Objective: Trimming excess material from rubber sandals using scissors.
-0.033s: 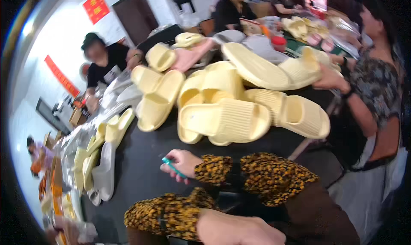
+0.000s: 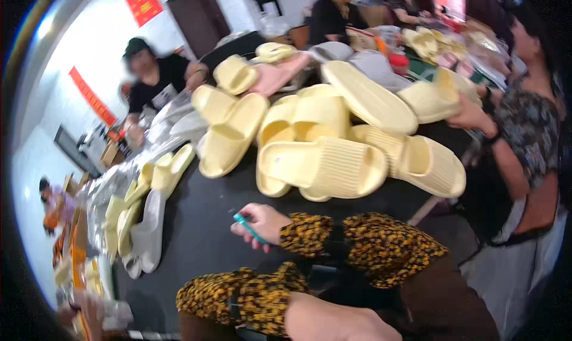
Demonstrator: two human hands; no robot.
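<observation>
My right hand (image 2: 265, 223) is closed round a slim teal tool (image 2: 250, 229) above the black table. The tool slants across my fingers; its working end is too blurred to make out. My left hand (image 2: 351, 326) lies at the bottom edge, its fingers cut off from view. Both forearms wear black-and-yellow patterned sleeve covers (image 2: 396, 248). Just beyond my right hand lies a pile of pale yellow slippers, with a ribbed-strap slipper (image 2: 351, 168) nearest. Another ribbed slipper (image 2: 432, 165) rests to its right.
Left on the table (image 2: 202, 222) are more yellow slippers, a grey slipper (image 2: 149, 233) and clear plastic bags (image 2: 101, 195). A co-worker's hand (image 2: 473, 111) at right holds a yellow slipper (image 2: 432, 99). Another person (image 2: 158, 81) sits across; a pink slipper (image 2: 280, 73) lies behind the pile.
The whole view has shifted slightly, so most things sit a little further right. My right hand still holds the teal tool.
</observation>
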